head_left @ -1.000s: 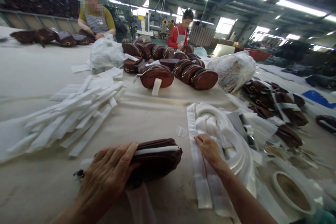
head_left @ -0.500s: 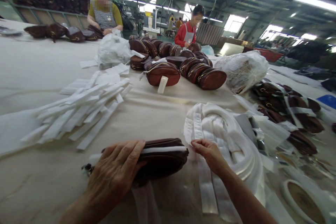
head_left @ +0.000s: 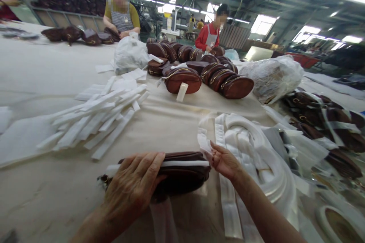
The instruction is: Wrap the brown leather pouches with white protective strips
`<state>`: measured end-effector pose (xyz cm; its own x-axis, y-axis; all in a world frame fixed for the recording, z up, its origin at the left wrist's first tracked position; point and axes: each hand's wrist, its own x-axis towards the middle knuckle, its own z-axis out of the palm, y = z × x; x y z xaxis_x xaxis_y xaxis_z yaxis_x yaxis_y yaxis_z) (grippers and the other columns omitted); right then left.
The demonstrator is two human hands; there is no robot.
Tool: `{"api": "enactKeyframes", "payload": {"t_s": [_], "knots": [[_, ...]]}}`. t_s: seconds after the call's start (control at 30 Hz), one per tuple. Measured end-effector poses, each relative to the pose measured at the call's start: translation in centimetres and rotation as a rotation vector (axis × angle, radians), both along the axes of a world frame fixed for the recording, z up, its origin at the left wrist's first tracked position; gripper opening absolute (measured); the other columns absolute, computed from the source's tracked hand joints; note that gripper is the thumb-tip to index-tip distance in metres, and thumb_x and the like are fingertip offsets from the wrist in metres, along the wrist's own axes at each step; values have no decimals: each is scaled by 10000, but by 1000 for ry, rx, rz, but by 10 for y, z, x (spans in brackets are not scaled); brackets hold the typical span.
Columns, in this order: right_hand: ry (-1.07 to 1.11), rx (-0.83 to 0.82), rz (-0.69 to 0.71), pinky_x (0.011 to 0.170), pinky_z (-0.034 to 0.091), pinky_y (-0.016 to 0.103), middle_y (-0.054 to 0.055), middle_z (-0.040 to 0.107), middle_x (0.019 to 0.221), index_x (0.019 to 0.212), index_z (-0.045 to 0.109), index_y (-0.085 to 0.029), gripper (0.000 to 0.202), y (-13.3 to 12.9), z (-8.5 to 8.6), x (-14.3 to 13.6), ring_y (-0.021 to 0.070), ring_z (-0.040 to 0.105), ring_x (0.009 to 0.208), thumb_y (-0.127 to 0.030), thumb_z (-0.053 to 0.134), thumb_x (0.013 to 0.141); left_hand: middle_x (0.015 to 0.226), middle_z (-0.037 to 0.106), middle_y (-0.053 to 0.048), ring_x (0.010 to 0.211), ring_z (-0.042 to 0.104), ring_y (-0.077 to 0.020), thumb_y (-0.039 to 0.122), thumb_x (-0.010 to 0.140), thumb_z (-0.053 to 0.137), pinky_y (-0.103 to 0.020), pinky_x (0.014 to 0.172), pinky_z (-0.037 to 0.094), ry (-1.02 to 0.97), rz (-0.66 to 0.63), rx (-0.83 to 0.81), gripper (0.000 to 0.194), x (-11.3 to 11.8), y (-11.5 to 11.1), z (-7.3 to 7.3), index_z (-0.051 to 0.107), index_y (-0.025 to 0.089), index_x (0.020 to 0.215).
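Note:
My left hand (head_left: 137, 182) is wrapped over a dark brown leather bag (head_left: 182, 180) that lies near the table's front. Along the bag's top runs a white strip (head_left: 185, 163), partly covered by my fingers. Just past the bag's right end, my right hand (head_left: 224, 161) pinches the end of a thin white strip (head_left: 203, 142), which stands up from the coiled white strips (head_left: 251, 152). A pale translucent piece (head_left: 162, 216) sticks out below the bag.
Loose white strips (head_left: 94, 115) are heaped on the left. Finished brown bags (head_left: 182, 79) stand ahead, beside a plastic-wrapped bundle (head_left: 279, 76). More bags (head_left: 322, 114) and a tape roll (head_left: 336, 224) lie at right. Two people (head_left: 122, 17) work across the table.
My right hand has lifted the end of the white strip away from the coil. The left hand still holds the bag. The whole view has shifted slightly.

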<state>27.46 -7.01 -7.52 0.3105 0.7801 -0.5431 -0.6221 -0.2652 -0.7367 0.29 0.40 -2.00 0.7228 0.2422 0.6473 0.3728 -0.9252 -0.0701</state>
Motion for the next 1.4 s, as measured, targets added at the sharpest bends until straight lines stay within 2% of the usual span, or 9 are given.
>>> {"api": "enactKeyframes", "payload": {"t_s": [0.17, 0.27, 0.4, 0.47, 0.6, 0.73, 0.93, 1.13, 1.4], "knots": [[-92, 55, 38, 523, 503, 183, -23, 645, 624, 820, 653, -149, 258, 30, 3, -8, 95, 598, 538, -133, 765, 588, 1023, 634, -129, 927, 587, -232, 201, 931, 487, -364, 835, 427, -2, -3, -30, 279, 1, -1, 1, 519, 51, 1163], [-356, 262, 127, 549, 468, 157, -73, 616, 639, 1024, 664, -218, 430, 45, 25, -22, 72, 561, 565, -156, 771, 612, 996, 642, -123, 891, 594, -225, 197, 935, 466, -359, 808, 437, -6, 3, -46, 254, 1, -1, 2, 529, 51, 1133], [-1142, 853, 696, 741, 474, 219, 25, 653, 865, 1011, 698, -217, 199, 61, 69, -45, 121, 600, 803, -253, 593, 846, 988, 652, -122, 877, 605, -219, 247, 945, 444, -357, 782, 462, -49, 5, -97, 266, 1, -1, 5, 523, 63, 1121], [-1403, 1039, 888, 740, 457, 226, 50, 654, 866, 1000, 699, -221, 251, 65, 85, -52, 125, 597, 813, -232, 459, 926, 981, 652, -131, 871, 607, -218, 287, 950, 426, -358, 767, 476, -77, 26, -139, 280, 1, -1, 7, 525, 71, 1099], [-1757, 1184, 906, 698, 426, 237, 54, 647, 826, 976, 680, -220, 341, 68, 99, -55, 121, 569, 735, -222, 339, 973, 963, 643, -137, 888, 604, -230, 335, 939, 430, -362, 770, 487, -74, 91, -271, 283, 0, -2, 10, 530, 92, 1041], [-1905, 1275, 927, 671, 399, 250, 48, 631, 773, 869, 660, -201, 333, 66, 104, -54, 127, 536, 690, -219, 345, 975, 971, 640, -119, 896, 596, -245, 377, 881, 541, -372, 766, 478, -65, 76, -400, 304, -1, 2, 10, 542, 106, 1020], [-1848, 1318, 1025, 634, 381, 247, 47, 630, 734, 762, 635, -175, 370, 75, 103, -55, 128, 515, 650, -160, 328, 966, 1035, 634, -86, 920, 595, -225, 332, 874, 565, -344, 775, 460, -6, 20, -461, 286, -3, 5, 12, 569, 172, 1111], [-1428, 1004, 1268, 717, 453, 222, 66, 662, 903, 973, 699, -188, 303, 93, 99, -58, 144, 609, 806, -221, 401, 927, 1253, 569, -84, 1074, 570, -230, 318, 899, 540, -363, 871, 441, -26, -34, -337, 358, -7, 5, 8, 520, 282, 1255], [-961, 620, 1156, 635, 468, 231, 29, 687, 735, 794, 753, -179, 164, 102, 49, -59, 155, 619, 672, -266, 623, 746, 1048, 691, -14, 974, 599, -171, 306, 907, 538, -302, 830, 425, -121, -80, -343, 194, -8, 5, 8, 641, 233, 1053]]}}
